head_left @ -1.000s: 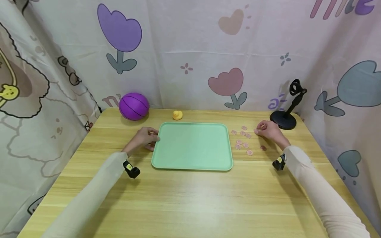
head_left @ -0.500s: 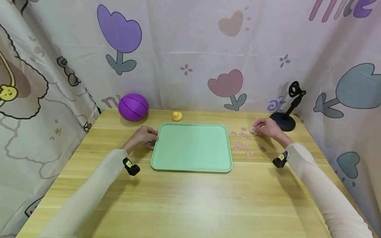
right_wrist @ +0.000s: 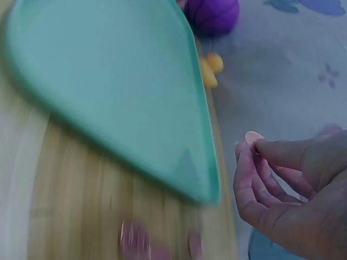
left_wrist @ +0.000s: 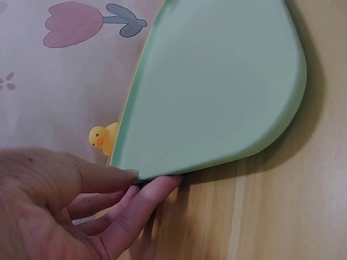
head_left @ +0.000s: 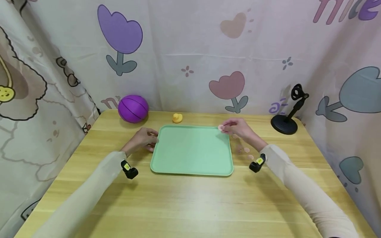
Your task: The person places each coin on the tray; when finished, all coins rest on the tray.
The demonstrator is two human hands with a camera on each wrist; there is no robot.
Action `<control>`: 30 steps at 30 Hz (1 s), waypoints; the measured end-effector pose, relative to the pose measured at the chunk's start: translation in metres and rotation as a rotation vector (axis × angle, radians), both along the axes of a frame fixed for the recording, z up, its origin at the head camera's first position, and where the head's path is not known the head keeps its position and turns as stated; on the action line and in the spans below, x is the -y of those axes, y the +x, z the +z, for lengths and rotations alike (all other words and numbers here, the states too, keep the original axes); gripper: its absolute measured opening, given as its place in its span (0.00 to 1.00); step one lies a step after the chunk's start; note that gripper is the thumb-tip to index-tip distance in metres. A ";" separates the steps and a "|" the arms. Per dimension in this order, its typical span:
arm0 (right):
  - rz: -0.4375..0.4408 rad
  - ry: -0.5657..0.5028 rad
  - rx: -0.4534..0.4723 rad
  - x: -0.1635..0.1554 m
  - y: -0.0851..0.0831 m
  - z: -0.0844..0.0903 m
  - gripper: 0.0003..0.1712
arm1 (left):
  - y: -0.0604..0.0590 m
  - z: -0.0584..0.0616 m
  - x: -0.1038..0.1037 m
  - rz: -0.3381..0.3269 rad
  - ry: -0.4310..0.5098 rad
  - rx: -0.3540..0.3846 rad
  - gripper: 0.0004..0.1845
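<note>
My left hand [head_left: 142, 138] grips the left rim of a pale green rectangular tray [head_left: 191, 150]. In the left wrist view its thumb lies on the tray's edge, with the fingers [left_wrist: 157, 192] curled against the outer side. Over the tray's back right corner, my right hand [head_left: 238, 128] pinches a small round pinkish disc [head_left: 221, 127], like a coin, between thumb and fingertips. The right wrist view shows this disc [right_wrist: 253, 139] standing up past the thumb. Several similar discs [head_left: 246, 150] lie on the table right of the tray, partly hidden under the right hand and wrist.
A yellow toy duck [head_left: 177, 118] sits behind the tray, and a purple ball [head_left: 133, 109] is at the back left. The black stand [head_left: 284, 124] with a round base is at the back right. A printed curtain [head_left: 178, 39] hangs along the table's back edge.
The right hand has picked up a disc near the black stand and carried it left to the tray's back right corner. The left hand stays at the tray's left rim.
</note>
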State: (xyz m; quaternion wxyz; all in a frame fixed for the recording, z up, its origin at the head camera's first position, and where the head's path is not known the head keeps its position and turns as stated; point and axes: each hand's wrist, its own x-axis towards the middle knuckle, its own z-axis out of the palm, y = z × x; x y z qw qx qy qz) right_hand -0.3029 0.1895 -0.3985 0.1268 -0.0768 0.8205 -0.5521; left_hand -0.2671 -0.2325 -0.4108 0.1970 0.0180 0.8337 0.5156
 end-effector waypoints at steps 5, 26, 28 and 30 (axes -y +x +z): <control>-0.003 -0.120 0.101 0.043 -0.011 -0.003 0.18 | -0.001 0.002 -0.004 0.004 -0.001 -0.002 0.26; -0.051 -0.147 0.249 0.169 -0.029 -0.021 0.08 | -0.004 0.000 -0.001 -0.046 -0.003 0.029 0.27; -0.077 -0.110 0.241 0.174 -0.027 -0.022 0.08 | -0.003 0.001 0.000 -0.058 -0.003 0.031 0.28; -0.092 -0.045 0.197 0.182 -0.026 -0.023 0.08 | -0.003 0.001 0.003 -0.050 0.000 0.035 0.27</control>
